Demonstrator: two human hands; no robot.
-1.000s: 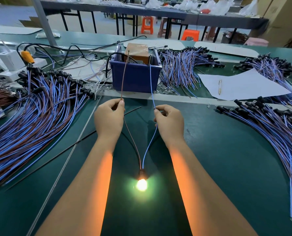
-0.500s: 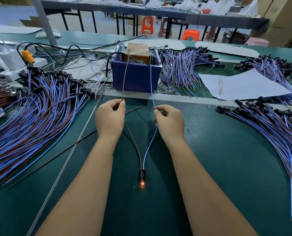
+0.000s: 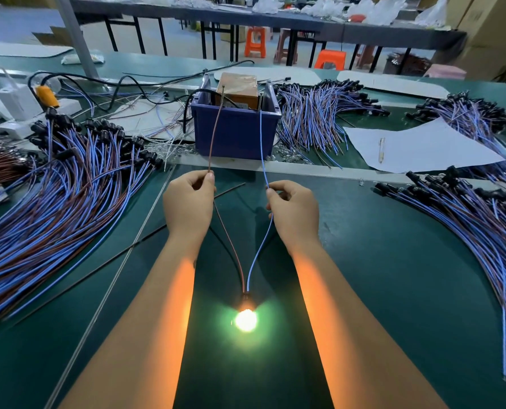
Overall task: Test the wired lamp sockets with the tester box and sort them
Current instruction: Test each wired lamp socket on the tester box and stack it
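Note:
My left hand (image 3: 188,205) pinches the brown wire (image 3: 213,143) of one lamp socket. My right hand (image 3: 294,211) pinches its blue wire (image 3: 262,143). Both wire ends reach up to the tester box (image 3: 237,87), a brown block standing in a blue bin (image 3: 235,131). The two wires run back toward me and meet at the black socket (image 3: 246,298), whose bulb (image 3: 246,319) glows brightly on the green table (image 3: 393,276) between my forearms. The exact contact points on the box are too small to make out.
A large heap of wired sockets (image 3: 54,208) fans out on the left, another (image 3: 482,219) on the right, more bundles (image 3: 319,119) behind. A white sheet with a pen (image 3: 417,146) lies at the right. Thin rods (image 3: 113,278) cross the table left of my arm.
The bulb was lit a second ago, faded to a faint orange point half a second ago, and now shines brightly again. My hands have hardly moved.

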